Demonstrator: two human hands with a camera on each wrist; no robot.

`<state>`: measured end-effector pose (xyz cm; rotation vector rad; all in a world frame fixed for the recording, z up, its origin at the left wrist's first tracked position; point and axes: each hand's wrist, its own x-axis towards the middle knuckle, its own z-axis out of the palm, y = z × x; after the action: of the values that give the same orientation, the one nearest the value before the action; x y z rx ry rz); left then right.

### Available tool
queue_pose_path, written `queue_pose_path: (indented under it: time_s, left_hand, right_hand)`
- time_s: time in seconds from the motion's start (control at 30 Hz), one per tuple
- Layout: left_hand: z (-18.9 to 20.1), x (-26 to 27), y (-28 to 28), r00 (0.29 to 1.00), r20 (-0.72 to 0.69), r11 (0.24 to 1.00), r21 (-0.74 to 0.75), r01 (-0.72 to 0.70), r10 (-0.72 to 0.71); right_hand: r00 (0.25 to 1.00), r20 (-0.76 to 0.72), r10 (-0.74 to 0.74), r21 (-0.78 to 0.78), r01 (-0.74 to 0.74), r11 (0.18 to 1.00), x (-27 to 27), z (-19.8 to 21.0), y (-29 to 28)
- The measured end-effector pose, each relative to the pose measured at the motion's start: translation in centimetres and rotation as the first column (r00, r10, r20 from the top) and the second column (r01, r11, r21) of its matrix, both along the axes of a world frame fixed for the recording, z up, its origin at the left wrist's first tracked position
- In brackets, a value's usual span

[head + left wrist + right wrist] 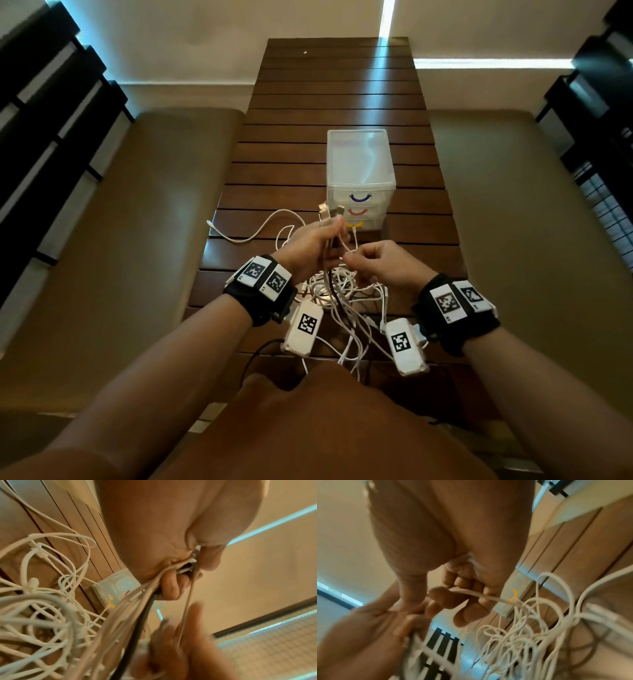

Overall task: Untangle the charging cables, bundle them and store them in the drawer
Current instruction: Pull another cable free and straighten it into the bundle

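Note:
A tangle of white charging cables [346,301] with one black cable lies on the slatted wooden table [329,102], hanging over its near edge. My left hand [313,248] grips a bunch of cable ends [89,363] [150,588], their plugs sticking up above the fist. My right hand [376,263] pinches a single white cable [471,594] between thumb and fingers, just right of the left hand. A small clear three-drawer unit [359,174] stands beyond the hands, its drawers closed, with blue, red and yellow handles.
One white cable [253,229] trails loose to the left on the table. Tan padded benches [137,222] flank the table on both sides. Dark slatted chair backs [51,113] stand at the far left and right.

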<state>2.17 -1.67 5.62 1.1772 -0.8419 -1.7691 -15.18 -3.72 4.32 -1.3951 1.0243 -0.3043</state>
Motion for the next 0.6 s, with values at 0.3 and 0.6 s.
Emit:
queue_pose_path:
  time_s: [0.3,0.6]
  left_hand:
    - [3.8,1.7,-0.2,0.912,-0.409,0.997,-0.059,-0.042,0.014]
    - [0.1,-0.2,0.8,0.994,-0.048,0.985,0.147,-0.087,0.095]
  right_hand:
    - [0.949,-0.314,-0.012,-0.244,-0.068,0.967,-3.4,-2.7,-3.7]
    - [0.994,0.104,0.034,-0.294,-0.002,0.956,-0.7,4.0,-3.7]
